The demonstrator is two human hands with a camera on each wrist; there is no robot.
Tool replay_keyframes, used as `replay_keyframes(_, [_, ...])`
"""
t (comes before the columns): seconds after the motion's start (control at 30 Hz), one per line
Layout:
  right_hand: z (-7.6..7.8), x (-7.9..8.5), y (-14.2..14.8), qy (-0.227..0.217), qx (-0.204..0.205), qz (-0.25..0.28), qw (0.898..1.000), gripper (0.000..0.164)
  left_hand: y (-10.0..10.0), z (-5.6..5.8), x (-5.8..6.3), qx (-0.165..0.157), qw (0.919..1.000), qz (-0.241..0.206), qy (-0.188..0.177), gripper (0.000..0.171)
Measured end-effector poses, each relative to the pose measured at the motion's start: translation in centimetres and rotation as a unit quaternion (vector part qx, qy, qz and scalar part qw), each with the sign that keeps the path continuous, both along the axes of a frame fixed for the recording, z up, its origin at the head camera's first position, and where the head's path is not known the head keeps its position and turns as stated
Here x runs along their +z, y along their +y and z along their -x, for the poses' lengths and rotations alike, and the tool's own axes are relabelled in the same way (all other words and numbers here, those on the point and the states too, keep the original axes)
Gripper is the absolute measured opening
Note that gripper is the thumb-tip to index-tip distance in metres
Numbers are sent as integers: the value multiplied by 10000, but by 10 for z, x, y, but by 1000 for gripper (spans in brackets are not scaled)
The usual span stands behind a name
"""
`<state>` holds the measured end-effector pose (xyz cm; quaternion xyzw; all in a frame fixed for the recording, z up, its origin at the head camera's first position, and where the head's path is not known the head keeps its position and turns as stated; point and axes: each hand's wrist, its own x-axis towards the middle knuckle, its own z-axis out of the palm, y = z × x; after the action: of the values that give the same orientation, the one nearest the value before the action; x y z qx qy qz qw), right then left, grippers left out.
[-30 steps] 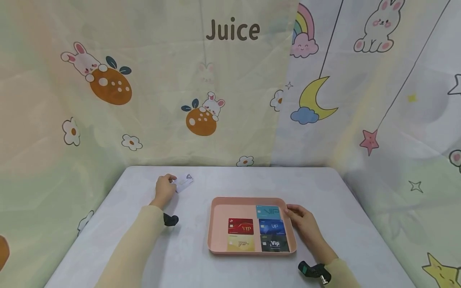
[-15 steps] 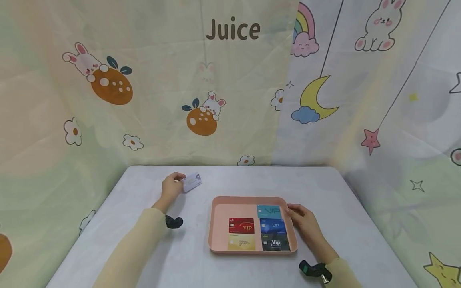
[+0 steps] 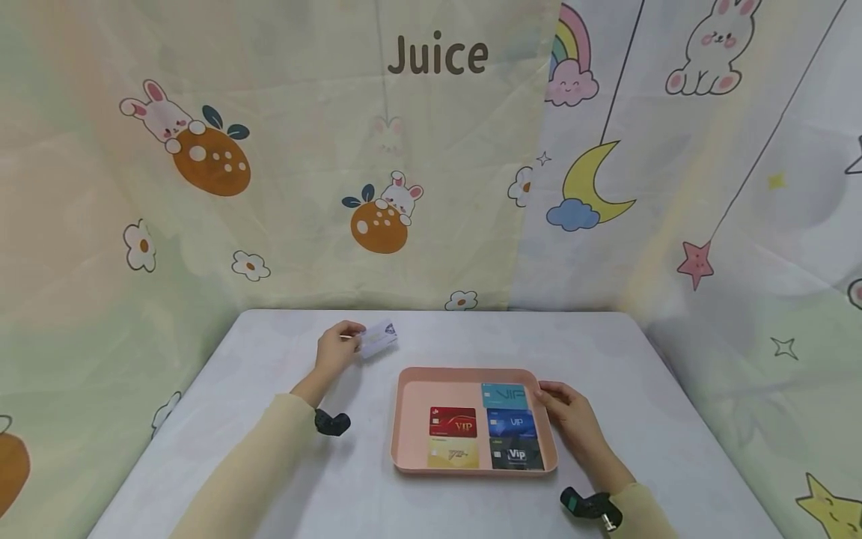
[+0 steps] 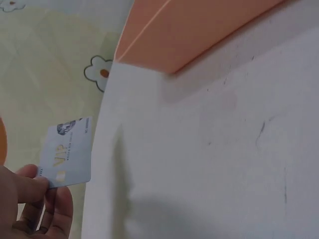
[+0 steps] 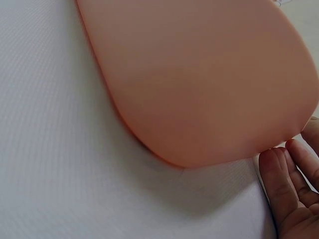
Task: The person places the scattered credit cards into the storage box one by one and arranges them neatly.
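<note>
My left hand [image 3: 339, 346] pinches a pale VIP card [image 4: 67, 154] between thumb and fingers, raised over the back left of the table. Gold lettering and a dark picture mark its face in the left wrist view. A pink tray [image 3: 412, 397] lies to the right and nearer. At its right edge my right hand [image 3: 571, 414] holds the rim, thumb on top and fingertips against the outer wall. Inside the tray, a red card [image 3: 453, 421] lies above a gold card [image 3: 453, 453]. Beside them are a light blue card [image 3: 503, 395], a dark blue card [image 3: 512, 423] and a black card [image 3: 515, 454].
The white table [image 3: 269, 337] reaches back to a fabric wall [image 3: 303, 247] printed with cartoons. Each wrist carries a black camera mount, the left one [image 3: 333, 423] over the table and the right one [image 3: 590, 509] near the front.
My left hand has carried the pale card to the right and slightly up in the head view, closer to the tray. My right hand and the tray stay in place.
</note>
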<state>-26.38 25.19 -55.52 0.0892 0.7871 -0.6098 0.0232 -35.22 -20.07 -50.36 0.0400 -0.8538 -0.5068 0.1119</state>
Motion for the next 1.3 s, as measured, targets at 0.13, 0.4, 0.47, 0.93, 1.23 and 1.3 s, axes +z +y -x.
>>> replay_keyframes(0.13, [0,0,0,4,10,4,10000,61,16,-6,4,-245,9995,-150,125,20])
replay_keyframes(0.4, [2,-1,1,-80,-12,90,9999,59,51,-22,12,-821,9952,-471,253,17])
replay_keyframes(0.47, [2,-1,1,-85,-13,85,9999,58,59,-27,13,-989,9940,-400,239,16])
replay_keyframes(0.93, [0,0,-1,-88,-36,148,9998,60,100,-44,4,-2218,9714,768,354,15])
replay_keyframes(1.23, [1,0,0,-50,-61,163,9998,57,116,-48,-4,-2321,9619,1365,469,14])
replay_keyframes(1.3, [0,0,0,-21,-60,166,9998,58,119,-48,-5,-2348,9601,1440,495,15])
